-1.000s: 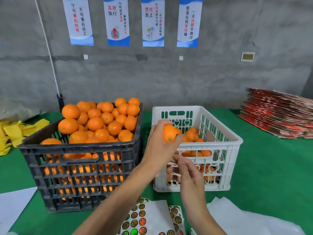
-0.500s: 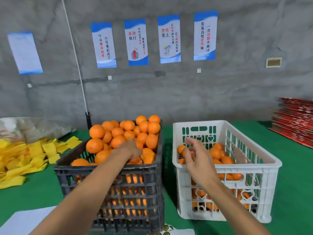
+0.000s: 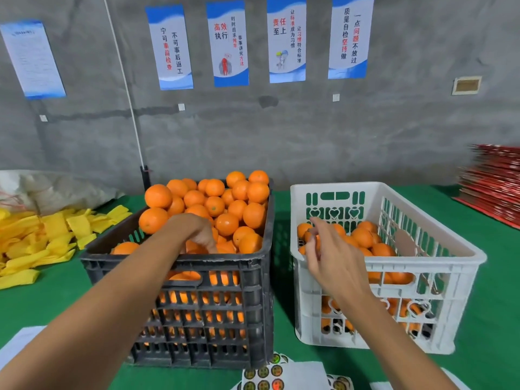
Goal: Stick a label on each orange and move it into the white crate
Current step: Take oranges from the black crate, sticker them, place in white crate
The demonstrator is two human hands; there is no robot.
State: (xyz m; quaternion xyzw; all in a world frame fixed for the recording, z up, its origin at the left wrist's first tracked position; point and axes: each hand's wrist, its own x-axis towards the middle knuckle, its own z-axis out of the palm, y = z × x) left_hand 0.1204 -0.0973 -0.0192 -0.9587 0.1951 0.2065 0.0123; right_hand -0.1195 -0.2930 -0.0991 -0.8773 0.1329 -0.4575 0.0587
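Observation:
A black crate (image 3: 180,266) heaped with oranges (image 3: 213,205) stands at the left on the green table. My left hand (image 3: 194,232) reaches into its front part, with the fingers curled down over an orange (image 3: 194,247) in the pile. To the right, a white crate (image 3: 422,261) holds a layer of oranges (image 3: 363,237). My right hand (image 3: 329,249) hovers over its near left corner, fingers loose and holding nothing. A sheet of round labels (image 3: 264,372) lies at the bottom edge, in front of the crates.
Yellow foam sleeves (image 3: 42,237) are scattered at the left. A stack of red flat cartons (image 3: 495,187) sits at the far right. White paper (image 3: 17,342) lies at the near left. A grey wall with posters rises behind the table.
The orange that my left hand held over the white crate is gone from it. That hand swung left into the black crate and now curls over an orange. My right hand rose to the white crate's rim.

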